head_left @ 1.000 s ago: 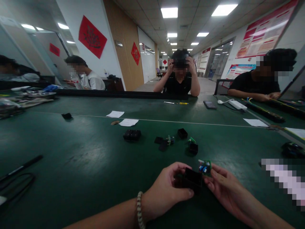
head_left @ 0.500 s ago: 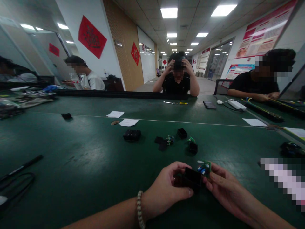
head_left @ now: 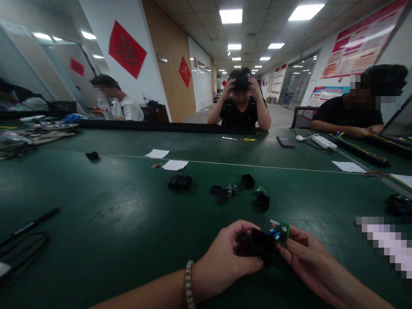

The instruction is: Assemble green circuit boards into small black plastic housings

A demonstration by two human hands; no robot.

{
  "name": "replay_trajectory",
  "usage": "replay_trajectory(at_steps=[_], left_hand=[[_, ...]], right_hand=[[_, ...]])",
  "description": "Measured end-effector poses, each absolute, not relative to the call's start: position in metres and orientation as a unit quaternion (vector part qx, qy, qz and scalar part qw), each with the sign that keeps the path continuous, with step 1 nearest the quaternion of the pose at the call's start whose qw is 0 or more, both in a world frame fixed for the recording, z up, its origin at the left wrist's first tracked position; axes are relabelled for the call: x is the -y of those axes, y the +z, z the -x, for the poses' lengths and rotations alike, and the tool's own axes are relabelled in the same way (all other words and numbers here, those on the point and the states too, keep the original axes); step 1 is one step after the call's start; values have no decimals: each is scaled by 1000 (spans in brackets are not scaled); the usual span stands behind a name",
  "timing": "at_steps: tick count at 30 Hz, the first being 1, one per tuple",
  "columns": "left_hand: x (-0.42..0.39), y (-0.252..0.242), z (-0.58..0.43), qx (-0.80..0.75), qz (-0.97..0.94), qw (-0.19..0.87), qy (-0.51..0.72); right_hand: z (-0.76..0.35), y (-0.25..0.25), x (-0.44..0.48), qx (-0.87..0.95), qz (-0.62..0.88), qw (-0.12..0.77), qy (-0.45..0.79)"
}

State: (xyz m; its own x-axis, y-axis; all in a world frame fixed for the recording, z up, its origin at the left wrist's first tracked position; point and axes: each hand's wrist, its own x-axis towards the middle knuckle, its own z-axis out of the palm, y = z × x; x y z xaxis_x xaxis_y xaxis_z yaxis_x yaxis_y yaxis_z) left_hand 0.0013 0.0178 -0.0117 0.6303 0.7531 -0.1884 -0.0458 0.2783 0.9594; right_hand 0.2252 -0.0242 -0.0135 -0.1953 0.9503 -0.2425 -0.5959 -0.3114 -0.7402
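Observation:
In the head view, my left hand (head_left: 230, 253) is closed around a small black plastic box (head_left: 262, 244) whose open side faces up and towards me. My right hand (head_left: 305, 253) pinches a green circuit board (head_left: 280, 231) with blue and white parts on it, just beyond the right edge of the box. Board and box are close together; whether they touch I cannot tell. Farther out on the green table lie another open black box (head_left: 248, 180), a black box (head_left: 263, 201) with a board beside it, and a circuit board (head_left: 231, 190) against flat black pieces (head_left: 219, 195).
Two closed black boxes (head_left: 179, 182) sit side by side left of centre. White papers (head_left: 174, 165), a wrench (head_left: 230, 138) and a white power adapter (head_left: 323, 142) lie farther back. A black cable (head_left: 30, 225) is at left. People sit around the table.
The view has shifted slightly, moving the scene a little to the right. Both hands keep their hold, and the circuit board is tilted a little differently beside the box.

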Motion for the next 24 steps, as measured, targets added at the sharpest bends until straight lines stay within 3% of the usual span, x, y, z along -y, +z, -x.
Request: replay_trajectory(at_steps=[24], left_hand=[[-17,-12,-2,-327,-531,728,284]], right_hand=[[-223,-17,25,267,357,542,713]])
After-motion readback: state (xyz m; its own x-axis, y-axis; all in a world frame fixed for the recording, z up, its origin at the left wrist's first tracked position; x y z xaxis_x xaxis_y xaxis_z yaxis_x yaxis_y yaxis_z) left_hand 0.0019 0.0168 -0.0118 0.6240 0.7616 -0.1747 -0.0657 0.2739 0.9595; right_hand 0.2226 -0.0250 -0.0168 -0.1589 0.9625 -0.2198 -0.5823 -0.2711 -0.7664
